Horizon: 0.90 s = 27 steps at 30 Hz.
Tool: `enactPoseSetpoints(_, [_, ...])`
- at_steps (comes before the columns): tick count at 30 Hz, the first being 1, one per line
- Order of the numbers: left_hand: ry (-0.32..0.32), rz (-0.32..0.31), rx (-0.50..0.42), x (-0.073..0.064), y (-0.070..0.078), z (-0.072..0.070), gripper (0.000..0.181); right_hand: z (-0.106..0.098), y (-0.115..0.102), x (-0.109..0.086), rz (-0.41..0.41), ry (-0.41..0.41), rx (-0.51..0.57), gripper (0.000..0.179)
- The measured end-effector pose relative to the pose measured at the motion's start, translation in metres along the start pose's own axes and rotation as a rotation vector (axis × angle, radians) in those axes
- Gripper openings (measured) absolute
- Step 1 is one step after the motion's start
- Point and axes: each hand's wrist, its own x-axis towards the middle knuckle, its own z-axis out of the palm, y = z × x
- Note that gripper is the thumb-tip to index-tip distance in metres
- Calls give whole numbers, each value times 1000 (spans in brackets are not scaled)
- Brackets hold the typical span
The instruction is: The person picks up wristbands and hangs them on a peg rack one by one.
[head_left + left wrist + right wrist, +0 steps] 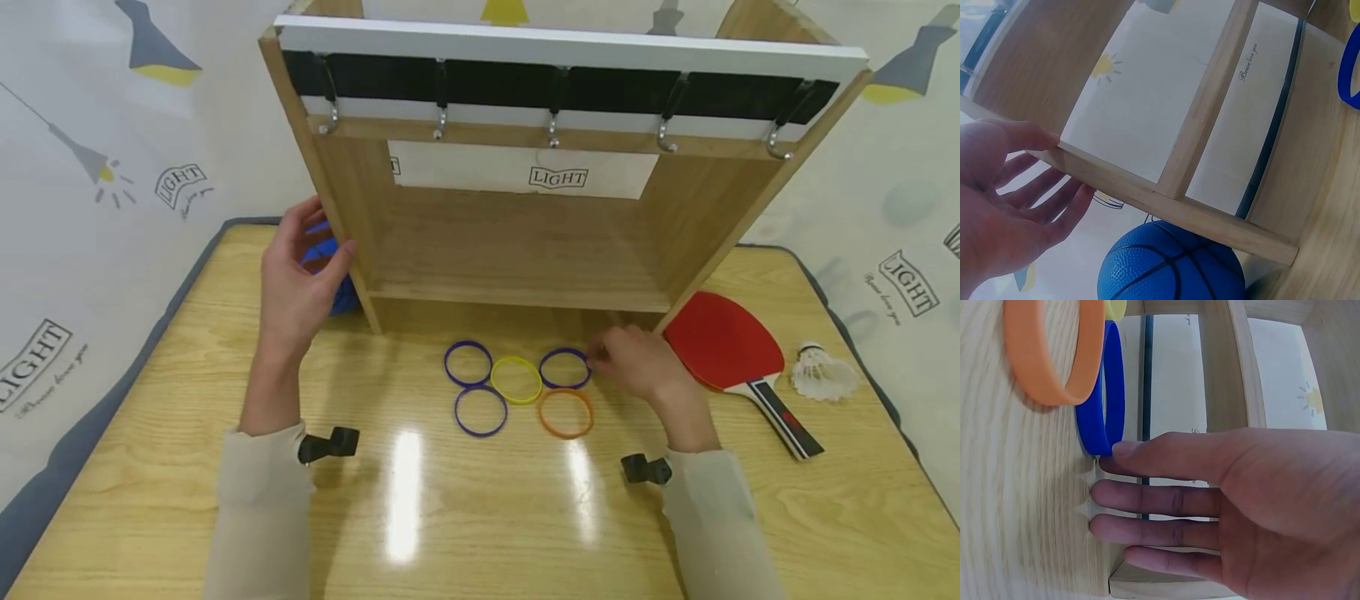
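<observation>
At the left side of a wooden rack, my left hand grips the side panel's edge. The left wrist view has the thumb on the near edge and the other fingers along the outer face. Partly hidden behind this hand is a blue ball with black lines. My right hand is low at the rack's front right, fingers fairly straight. Its thumb and index fingertips touch the outer edge of a blue silicone wristband. Beside that band lie a yellow one and an orange one.
Two more blue bands, an upper one and a lower one, lie left of the yellow band. Metal hooks line the rack's top front. A red table tennis bat and a shuttlecock lie to the right on the wooden table.
</observation>
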Motion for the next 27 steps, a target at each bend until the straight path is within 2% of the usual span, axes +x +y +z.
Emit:
enactPoseSetpoints(11, [0,7,24,-1,1,0,48,1,-1,2,-9,28,12,14])
enactPoseSetpoints(16, [3,1,40,-1,-1,1,48,0,-3,4,-6,123,0,9])
enactPoseSetpoints(19, [4,-2,43,-2,-1,1,49,-2,-6,4,-5,185,28,7])
enactPoseSetpoints(22, [5,-5,44,-2,-1,1,49,-3,-8,3,-34,222,61,4])
enactPoseSetpoints(27, [8,-2,55,-2,0,1,49,-7,-14,3,-119,221,97,8])
